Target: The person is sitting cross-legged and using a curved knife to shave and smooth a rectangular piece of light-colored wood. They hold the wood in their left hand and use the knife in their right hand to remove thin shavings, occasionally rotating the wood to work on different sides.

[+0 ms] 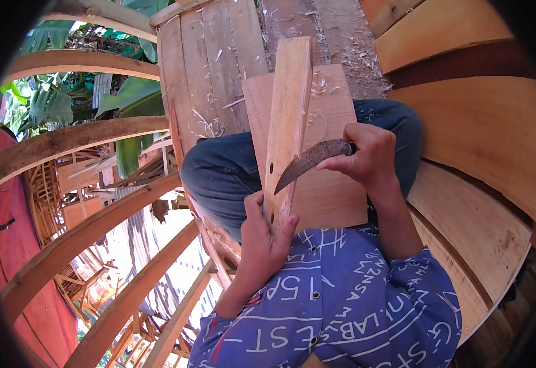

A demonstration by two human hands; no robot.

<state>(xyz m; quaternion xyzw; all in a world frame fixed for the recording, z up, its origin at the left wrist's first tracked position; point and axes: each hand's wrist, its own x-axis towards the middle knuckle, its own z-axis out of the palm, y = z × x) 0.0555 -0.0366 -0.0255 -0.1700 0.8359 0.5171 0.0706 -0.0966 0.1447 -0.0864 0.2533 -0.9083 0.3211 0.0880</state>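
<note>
A long wooden bar with dark slots near its lower end stands slanted in front of me. My left hand is closed around that lower end. In my right hand is a knife with a broad, curved, rust-stained blade, its dark handle mostly hidden in the fist. The blade lies against the bar's right edge, its tip pointing down and left above my left hand. Behind the bar, a flat wooden board rests across my lap between my knees.
Wood shavings litter the plank surface beyond my knees. Curved-looking wooden rails form an open side on the left, with banana leaves and a red cloth outside. Wide wooden panels close in the right side.
</note>
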